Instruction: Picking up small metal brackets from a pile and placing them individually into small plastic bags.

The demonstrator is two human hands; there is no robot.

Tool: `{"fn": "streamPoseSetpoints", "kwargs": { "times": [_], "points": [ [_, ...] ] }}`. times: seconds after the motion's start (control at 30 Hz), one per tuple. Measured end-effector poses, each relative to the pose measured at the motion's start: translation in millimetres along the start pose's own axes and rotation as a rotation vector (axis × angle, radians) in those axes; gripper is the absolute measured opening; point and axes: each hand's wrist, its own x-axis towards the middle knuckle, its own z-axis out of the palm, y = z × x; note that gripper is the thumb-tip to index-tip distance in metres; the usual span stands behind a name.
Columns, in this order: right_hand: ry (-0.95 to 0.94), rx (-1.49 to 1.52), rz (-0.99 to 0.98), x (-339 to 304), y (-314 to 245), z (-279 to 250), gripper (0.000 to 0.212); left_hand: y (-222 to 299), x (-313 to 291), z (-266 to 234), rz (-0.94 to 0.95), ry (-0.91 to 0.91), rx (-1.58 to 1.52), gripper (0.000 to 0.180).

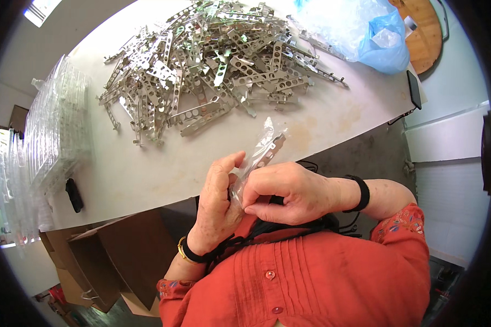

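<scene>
Pale tabletop (341, 117): large heap of metal strips (218, 71) lies loose, apparently unbagged. One strip (277, 144) sits inside a clear bag (264, 143) between the hands: left hand (215, 199) half curled about its near end, right hand (295, 185) pinching there, thumb to forefinger; whether sealed, cannot tell.

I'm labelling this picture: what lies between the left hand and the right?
In the head view, a clear plastic bag around a perforated metal strip.

Workshop, with heaped metal brackets (221, 73), stacked plastic trays (60, 122)
</scene>
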Motion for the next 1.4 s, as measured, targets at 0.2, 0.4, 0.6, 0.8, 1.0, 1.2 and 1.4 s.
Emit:
{"fn": "streamPoseSetpoints", "kwargs": {
  "times": [0.2, 0.4, 0.6, 0.8, 1.0, 1.2, 1.4],
  "points": [
    [-0.026, 0.071, 0.06, -0.1, -0.5, 4.4, 0.01, -16.0, 2.8, 4.7, 0.208, 0.089, -0.022, 0.029],
    [0.199, -0.129, 0.016, -2.3, -18.7, -23.1, 0.011, -6.2, 0.0, 3.0, 0.088, 0.125, -0.064, 0.015],
    [0.37, -0.013, 0.357, -14.7, -1.0, -51.7, 0.02, -10.1, -1.4, 4.2, 0.098, 0.113, -0.127, 0.015],
    [0.249, 0.259, 0.459, -20.3, 6.5, -44.3, 0.018, -5.4, 0.1, 6.7, 0.07, 0.102, -0.14, 0.016],
    [0.23, 0.053, 0.378, -17.9, 0.1, -45.4, 0.015, -6.8, 1.7, 7.0, 0.095, 0.078, -0.154, 0.015],
    [0.214, 0.301, 0.461, -16.2, 2.4, -47.2, 0.012, -3.2, -1.1, 3.1, 0.069, 0.023, -0.075, 0.012],
    [0.202, 0.29, 0.525, -16.2, 2.6, -46.0, 0.009, -9.5, 0.1, 5.9, 0.029, 0.026, -0.168, 0.014]
  ]
}}
